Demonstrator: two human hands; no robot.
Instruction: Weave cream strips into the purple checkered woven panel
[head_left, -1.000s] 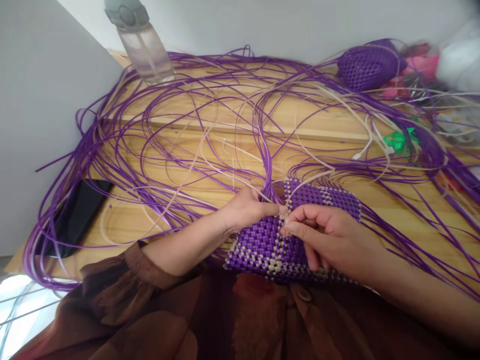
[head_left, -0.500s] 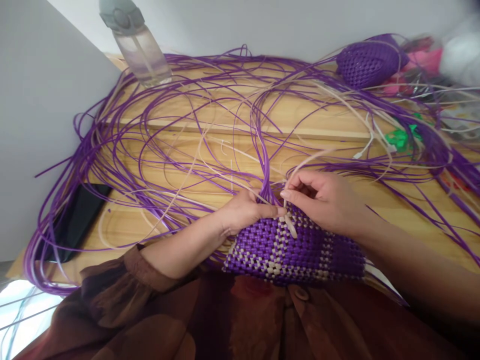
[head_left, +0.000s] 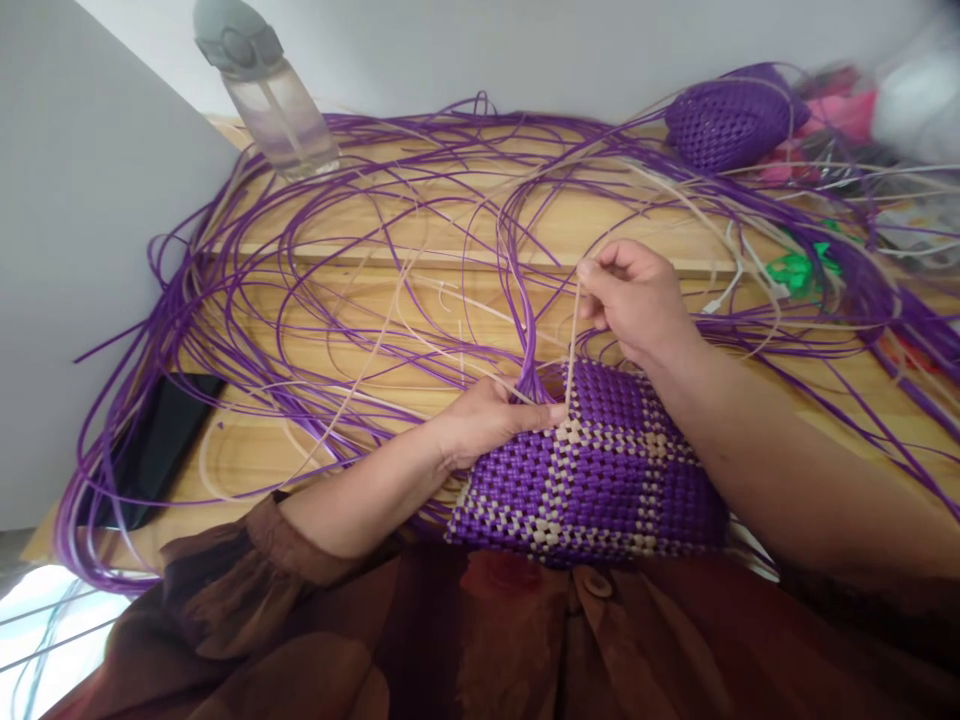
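A purple and beige woven basket piece (head_left: 600, 480) rests against my front at the table edge. My left hand (head_left: 495, 415) grips its upper left edge, the thumb pressed on the weave beside a bundle of upright purple strands (head_left: 529, 350). Above the weave, my right hand (head_left: 626, 295) pinches a beige plastic strand (head_left: 574, 345). That strand runs taut and nearly upright from the weave near my left thumb to my right fingertips. The left fingers behind the weave are hidden.
Long purple strands (head_left: 225, 300) loop across the wooden table (head_left: 442, 225). A water bottle (head_left: 274, 110) stands at the back left, above a black flat object (head_left: 161, 450). At the back right lie a purple woven piece (head_left: 735, 120), pink items (head_left: 840, 115) and green plastic (head_left: 802, 270).
My right hand has moved up and away from the weave, drawing the beige strand straight. The loose beige loop at the weave has been pulled flat. My left hand has stayed in place.
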